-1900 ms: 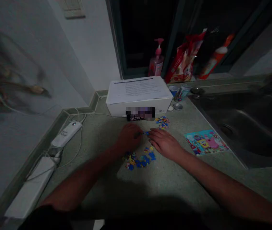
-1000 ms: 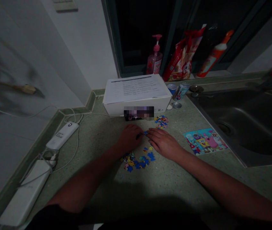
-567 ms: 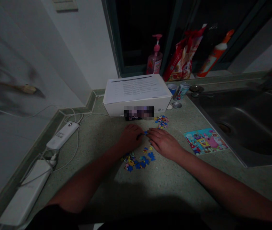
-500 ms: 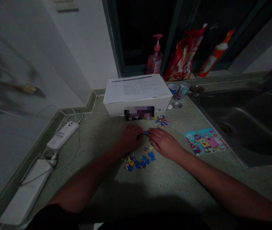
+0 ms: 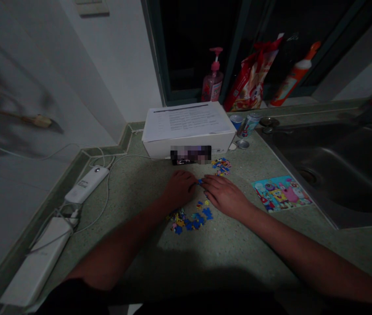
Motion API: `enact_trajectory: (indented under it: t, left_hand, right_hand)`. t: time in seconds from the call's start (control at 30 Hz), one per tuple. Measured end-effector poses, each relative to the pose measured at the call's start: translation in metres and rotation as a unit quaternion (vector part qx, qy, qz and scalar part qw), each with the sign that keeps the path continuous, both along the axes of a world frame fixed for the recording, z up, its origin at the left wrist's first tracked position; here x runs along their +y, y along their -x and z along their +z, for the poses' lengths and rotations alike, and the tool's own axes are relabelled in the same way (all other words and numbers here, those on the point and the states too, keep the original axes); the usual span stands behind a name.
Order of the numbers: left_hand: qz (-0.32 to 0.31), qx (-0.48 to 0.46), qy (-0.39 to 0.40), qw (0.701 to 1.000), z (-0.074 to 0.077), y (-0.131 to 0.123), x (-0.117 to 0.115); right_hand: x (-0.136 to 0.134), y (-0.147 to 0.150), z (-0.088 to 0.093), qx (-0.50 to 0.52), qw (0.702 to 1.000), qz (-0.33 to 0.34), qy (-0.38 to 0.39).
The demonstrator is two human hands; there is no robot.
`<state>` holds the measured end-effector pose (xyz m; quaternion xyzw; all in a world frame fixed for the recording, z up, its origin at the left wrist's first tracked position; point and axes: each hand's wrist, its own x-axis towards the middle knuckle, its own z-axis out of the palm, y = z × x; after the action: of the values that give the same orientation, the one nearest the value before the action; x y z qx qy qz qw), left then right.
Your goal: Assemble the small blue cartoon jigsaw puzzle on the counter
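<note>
Small blue jigsaw puzzle pieces [image 5: 200,181] show between the fingertips of my two hands, low over the counter. My left hand [image 5: 181,187] is closed with curled fingers at their left side, and its grip is partly hidden. From the right, my right hand [image 5: 224,196] holds their other edge, fingers together. Nearer to me lies a loose group of blue puzzle pieces [image 5: 195,222], with yellow and mixed pieces [image 5: 178,216] at its left, beside my left forearm. Another pile of puzzle pieces [image 5: 221,165] sits just beyond my right hand.
A colourful cartoon picture card [image 5: 281,193] lies right of my hands, by the sink [image 5: 337,175]. Behind stand a white box [image 5: 189,127], a phone with blurred screen [image 5: 191,155] and a can [image 5: 249,125]. A white power bank [image 5: 87,183] and cables lie left.
My left fingers have shifted slightly at the blue pieces. Both hands otherwise stay in nearly the same place, and the piles look unchanged.
</note>
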<state>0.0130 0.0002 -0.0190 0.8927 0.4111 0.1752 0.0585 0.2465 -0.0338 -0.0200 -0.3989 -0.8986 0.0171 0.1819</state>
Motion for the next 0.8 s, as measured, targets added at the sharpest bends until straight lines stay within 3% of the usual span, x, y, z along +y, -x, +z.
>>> enact_trajectory:
  t: [0.53, 0.8]
  left_hand:
    - [-0.038, 0.08, -0.045, 0.995, 0.0083, -0.0009, -0.0022]
    - [-0.032, 0.058, -0.023, 0.998, 0.0049, 0.0009, -0.0025]
  right_hand:
    - [0.0001, 0.0005, -0.0012, -0.021, 1.0, -0.007, -0.022]
    - [0.0002, 0.0001, 0.0013, -0.012, 1.0, -0.009, -0.011]
